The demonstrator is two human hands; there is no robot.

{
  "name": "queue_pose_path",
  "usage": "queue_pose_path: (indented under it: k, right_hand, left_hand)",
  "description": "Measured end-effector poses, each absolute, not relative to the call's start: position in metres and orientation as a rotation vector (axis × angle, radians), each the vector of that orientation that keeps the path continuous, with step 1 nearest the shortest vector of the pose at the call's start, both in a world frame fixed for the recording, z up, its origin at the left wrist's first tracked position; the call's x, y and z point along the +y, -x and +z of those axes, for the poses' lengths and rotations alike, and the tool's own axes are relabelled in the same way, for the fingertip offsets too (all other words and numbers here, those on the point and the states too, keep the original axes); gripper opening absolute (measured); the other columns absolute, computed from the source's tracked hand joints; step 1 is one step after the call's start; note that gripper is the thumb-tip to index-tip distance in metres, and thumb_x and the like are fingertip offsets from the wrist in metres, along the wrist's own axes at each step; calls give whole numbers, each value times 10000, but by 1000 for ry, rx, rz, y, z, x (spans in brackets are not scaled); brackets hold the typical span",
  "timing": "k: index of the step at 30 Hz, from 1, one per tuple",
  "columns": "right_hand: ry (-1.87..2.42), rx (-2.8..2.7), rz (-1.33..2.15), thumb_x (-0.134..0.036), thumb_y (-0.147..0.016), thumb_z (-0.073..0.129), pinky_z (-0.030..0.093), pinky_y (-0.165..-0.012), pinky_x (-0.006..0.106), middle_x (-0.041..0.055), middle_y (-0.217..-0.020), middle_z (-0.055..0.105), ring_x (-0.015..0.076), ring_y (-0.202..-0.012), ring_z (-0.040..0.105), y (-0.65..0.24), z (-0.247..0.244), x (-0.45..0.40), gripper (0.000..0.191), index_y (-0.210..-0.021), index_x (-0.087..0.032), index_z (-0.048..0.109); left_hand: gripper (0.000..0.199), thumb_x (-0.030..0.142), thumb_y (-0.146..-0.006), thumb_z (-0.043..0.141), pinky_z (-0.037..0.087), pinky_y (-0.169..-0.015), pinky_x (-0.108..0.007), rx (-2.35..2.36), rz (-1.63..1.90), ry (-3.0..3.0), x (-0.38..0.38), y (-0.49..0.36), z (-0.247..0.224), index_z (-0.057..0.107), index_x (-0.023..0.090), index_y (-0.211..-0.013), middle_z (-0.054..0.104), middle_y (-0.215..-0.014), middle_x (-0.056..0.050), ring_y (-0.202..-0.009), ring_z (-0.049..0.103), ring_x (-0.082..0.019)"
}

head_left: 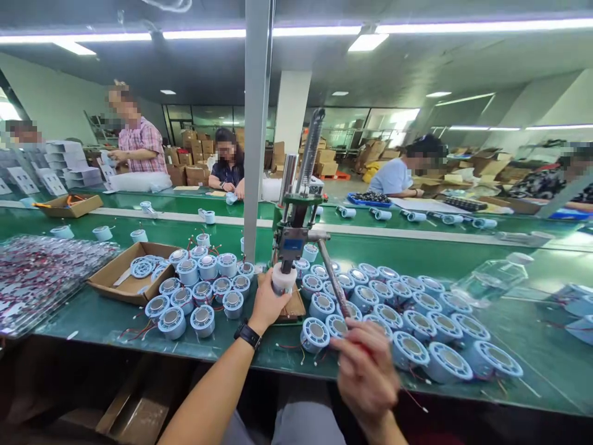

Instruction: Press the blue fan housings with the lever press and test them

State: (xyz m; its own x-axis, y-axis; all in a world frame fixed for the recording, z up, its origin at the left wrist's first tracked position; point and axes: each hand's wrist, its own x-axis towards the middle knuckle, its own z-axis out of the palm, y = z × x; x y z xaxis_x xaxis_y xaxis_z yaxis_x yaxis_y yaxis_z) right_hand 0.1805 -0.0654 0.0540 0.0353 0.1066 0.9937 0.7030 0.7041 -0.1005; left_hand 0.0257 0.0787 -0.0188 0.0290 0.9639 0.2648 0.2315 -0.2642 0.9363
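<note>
1. the left hand [270,303] is covering the lower part of a pale round piece [283,277]; where the piece is ending and the press tip is beginning, i am not managing to tell.
2. the right hand [370,371] is blurring, and its fingers are hiding the lower end of the lever [334,281]; only a bit of red is showing there.
3. a grey post [257,123] is blocking a strip of the room; a wrapped stack of parts [46,278] is running off the left edge, and some blue units [581,301] are being cut by the right edge.
4. the pale round piece is sitting under the ram of the bench press [293,241], between the thumb and fingers of the left hand, which is grasping it.
5. the right hand is closing round the lever, lower and nearer the wearer than the piece.
6. round blue housings [202,320] are crowding the green worktop [115,337] left of the press; more blue housings [410,349] are filling the right side, the nearest ones standing close by the right hand.
7. a cardboard tray [109,283] is holding blue rings [141,267]; a clear bottle [493,279] is standing far right.
8. beyond, other people [141,145] are working along the line, with stacked cartons [194,151] behind.
</note>
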Motion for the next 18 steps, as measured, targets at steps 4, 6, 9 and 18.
queue_pose_path:
  k: [4, 6, 9, 18]
  right_hand:
    - [714, -1531, -416, -155, -907, 576, 544, -849, 370, 29, -952, 652, 164, -913, 654, -196, 161, -5, 129, -959, -215, 678]
    - [706, -1520, -231, -253, -928, 540, 559, -749, 322, 39, -964, 646, 126, -771, 648, -201, 225, 45, 174, -1042, -190, 655]
    - [684, -1466, 15, -262, -868, 519, 570, -762, 310, 75, -1118, 627, 125, -822, 659, -195, 260, 106, 338, -1186, -174, 590]
    - [985, -1088, 319, -471, -785, 637, 400, -1083, 554, 202, -1424, 448, 330, -1298, 502, -127, 31, 65, 868, -1505, -168, 259]
  left_hand:
    - [765, 95, -692, 741, 425, -1082, -453, 1241, 1286, -1611, 78, -27, -17, 477, 163, -1406, 656, -1300, -141, -1211, 608, -301]
    - [766, 111, -719, 723, 441, -1072, -435, 1224, 1279, -1632, 74, -29, -15, 444, 163, -1430, 654, -1306, -141, -1206, 617, -287]
    - [751, 115, -736, 701, 470, -1058, -415, 1219, 1262, -1670, 54, -25, -9, 434, 141, -1438, 650, -1315, -155, -1201, 630, -281]
    - [338, 158, -957, 500, 430, -1117, -469, 2019, 1439, -2002, 30, 173, 82, 583, 100, -1279, 626, -1332, -134, -1277, 559, -271]
